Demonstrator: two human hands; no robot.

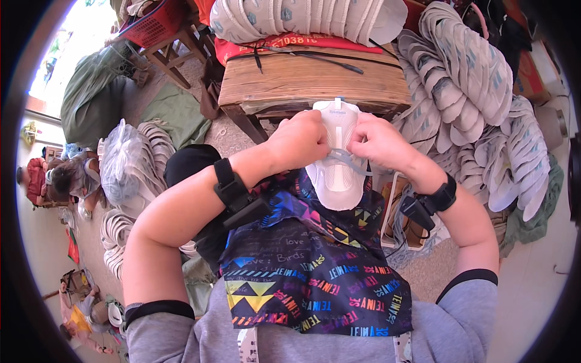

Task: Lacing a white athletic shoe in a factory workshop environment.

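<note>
A white shoe upper (pixel 342 192), with a pale tab at its top end, lies in front of me over my dark patterned apron (pixel 308 272). My left hand (pixel 304 139) is closed on its left edge, fingertips pinched. From the opposite edge my right hand (pixel 382 143) grips it, fingers curled inward. A grey shoelace (pixel 348 160) crosses the upper just below my fingers, and one end hangs out to the right. Whether the fingertips pinch the lace as well is hidden.
Beyond my hands stands a wooden bench (pixel 315 81) carrying a row of shoe uppers (pixel 296 17) on red cloth. Large piles of uppers (pixel 466 78) rise at right. Beside my right forearm sits a box (pixel 394 209) with laces. Bagged uppers (pixel 128 160) lie left; people sit farther off.
</note>
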